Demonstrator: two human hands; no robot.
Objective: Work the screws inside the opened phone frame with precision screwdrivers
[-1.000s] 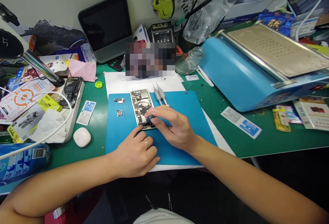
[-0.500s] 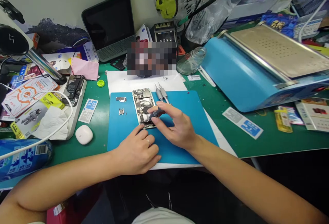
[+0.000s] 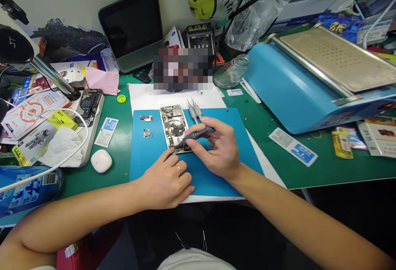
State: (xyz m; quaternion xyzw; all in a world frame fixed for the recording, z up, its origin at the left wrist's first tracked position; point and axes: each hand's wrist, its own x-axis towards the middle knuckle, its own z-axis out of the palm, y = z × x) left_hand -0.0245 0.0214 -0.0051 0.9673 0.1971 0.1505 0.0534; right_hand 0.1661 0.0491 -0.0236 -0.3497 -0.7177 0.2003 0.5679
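An opened phone with bared inner parts lies on the blue mat. At its lower left corner, the fingertips of my left hand bear on the edge; its fingers are curled, and the palm side is hidden. My right hand pinches a dark, slim screwdriver between thumb and fingers. The tool slants down to the left, its tip over the phone's lower part; whether the tip touches cannot be made out. Two grey pointed tools lie right of the phone. Small phone parts rest on the mat's left.
A blue machine with a metal plate occupies the right side. A glass jar lies tipped near the back. White earbud case, boxes and a white cable crowd the left. A dark-screened display stands behind.
My right hand has shifted slightly right, and the screwdriver now leans further over, its rear end pointing right. My left hand stays at the phone's corner.
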